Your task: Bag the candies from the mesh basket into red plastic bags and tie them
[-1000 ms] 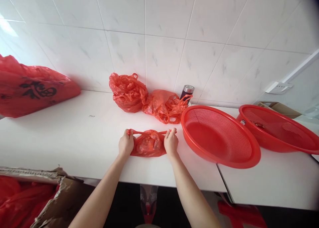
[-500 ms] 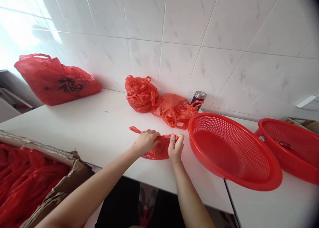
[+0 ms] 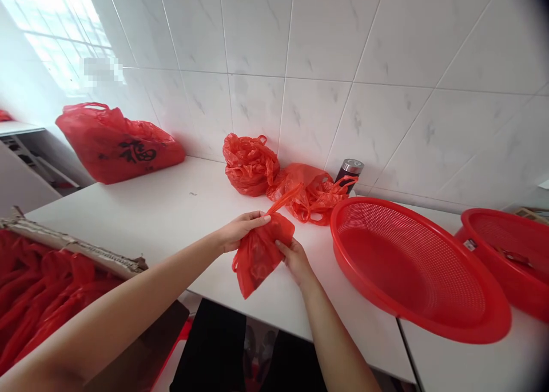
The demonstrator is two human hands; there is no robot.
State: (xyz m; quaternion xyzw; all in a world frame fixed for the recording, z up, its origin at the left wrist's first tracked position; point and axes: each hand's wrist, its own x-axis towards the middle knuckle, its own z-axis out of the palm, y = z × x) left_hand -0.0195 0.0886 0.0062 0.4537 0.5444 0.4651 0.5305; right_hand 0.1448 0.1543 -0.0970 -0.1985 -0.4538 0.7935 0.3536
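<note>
Between my hands is a small red plastic bag (image 3: 259, 258), raised above the white table near its front edge. My left hand (image 3: 243, 231) pinches it at the upper left, its thumb lying across the gathered plastic below a handle loop that sticks up to the right. On the bag's right side, my right hand (image 3: 294, 258) grips the plastic between thumb and fingers. Something darker shows faintly through the lower part of the bag; I cannot make out what. Right behind it on the table lies a crumpled red plastic bag (image 3: 306, 186).
A bunched red bag (image 3: 249, 166) and a dark thermos (image 3: 349, 172) stand by the tiled wall. To the right are a red perforated basket (image 3: 386, 266) and another red basket (image 3: 510, 232). A full red bag (image 3: 124, 146) and a cardboard box (image 3: 77, 246) of red bags are left.
The small bag has been lifted off the table and turned, so its handle points up right. My left hand has shifted slightly left, my right hand lower. The view has swung a little left.
</note>
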